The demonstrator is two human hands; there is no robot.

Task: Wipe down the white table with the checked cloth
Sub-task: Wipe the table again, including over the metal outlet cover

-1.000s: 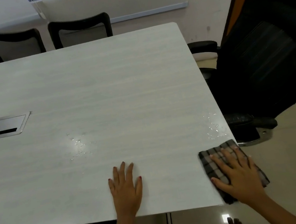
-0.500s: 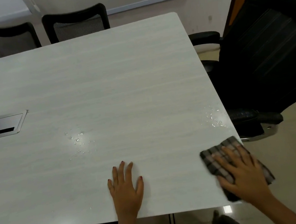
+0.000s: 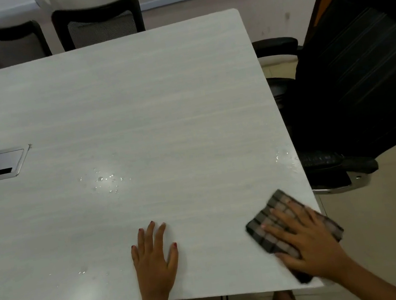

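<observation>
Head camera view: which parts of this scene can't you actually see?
Table, head view: left end cut off by the frame edge.
Cloth, head view: middle hidden under the right hand, near corner blurred.
Black chair, head view: top cut off, streaky blur.

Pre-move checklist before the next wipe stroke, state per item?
1. Checked cloth pressed flat under right hand: ok, fingers spread on it.
2. Cloth fully on the white table: not ok, one corner overhangs the right edge.
3. Left hand flat on the table, apart from the cloth: ok.
4. Edge droplets ahead of the cloth wiped: not ok.
5. Mid-table droplets wiped: not ok.
6. Cloth dampness: cannot tell.
</observation>
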